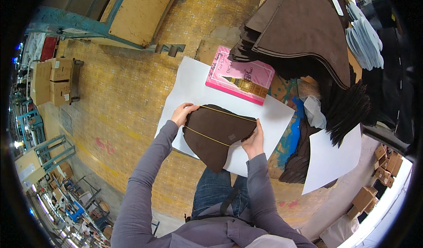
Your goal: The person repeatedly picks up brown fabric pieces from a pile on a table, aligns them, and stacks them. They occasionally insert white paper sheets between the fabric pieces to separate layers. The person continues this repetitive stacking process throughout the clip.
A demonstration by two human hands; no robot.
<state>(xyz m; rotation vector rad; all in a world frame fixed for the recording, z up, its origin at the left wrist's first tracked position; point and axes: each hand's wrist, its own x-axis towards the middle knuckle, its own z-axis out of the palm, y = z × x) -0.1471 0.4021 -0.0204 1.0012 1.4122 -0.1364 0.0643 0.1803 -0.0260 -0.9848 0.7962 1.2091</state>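
Note:
Between my hands is a stack of dark brown cut pieces (211,131), rounded along the top and tapering to a blunt point near my lap. A thin yellow elastic band (207,139) crosses its face in two slanting lines. My left hand (181,114) is closed on the stack's upper left edge, fingertips at the band's upper line. At the right edge, my right hand (254,141) grips the stack, thumb up along its side; its other fingers are partly hidden behind it. White sheets (178,89) lie beneath on the work surface.
A pink book (240,76) lies beyond the stack. Large piles of brown pieces (299,28) rise at the right, near white cut sheets (365,39) and crumpled clear plastic (313,111). A blue-framed cabinet (132,14) stands far left; cardboard boxes (60,80) sit on a cart.

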